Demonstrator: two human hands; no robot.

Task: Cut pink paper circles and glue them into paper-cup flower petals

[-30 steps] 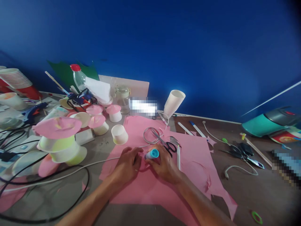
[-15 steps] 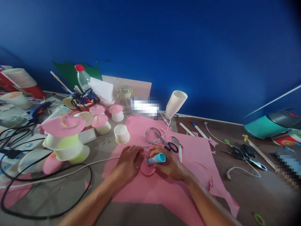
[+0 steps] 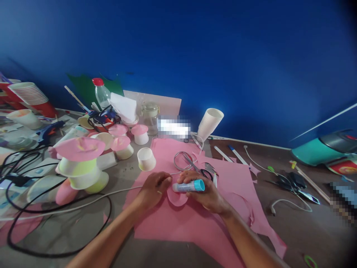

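Hands, two, bare, set apart over the work: right hand (image 3: 205, 194) clasped round a glue stick (image 3: 187, 186), left hand (image 3: 154, 190) with curled fingers at the left edge of a paper disc (image 3: 177, 200), its grip not possible to tell. Glue stick: smooth pale tube, bright blue end, tilted, its other end over the disc; contact unclear. Paper disc: pink, thin, roundish, lying on a pink sheet (image 3: 178, 227), matte, ragged where pieces are cut out. Gluing appears under way, the disc cut but not on any cup. Scissors (image 3: 192, 162): metal blades, black handles, on the paper beyond the right hand. Bare cup (image 3: 146, 160): white, tapered, seemingly paper, upside down, without a top. Capped cups, three (image 3: 141, 138) (image 3: 122, 149) (image 3: 117, 130): white, with shallow pink cones, apparently finished. Farther back: clear glass jar (image 3: 150, 115), leaning stack of white cups (image 3: 210, 124), plastic bottle (image 3: 101, 95) with red cap, flat blue wall (image 3: 223, 56).
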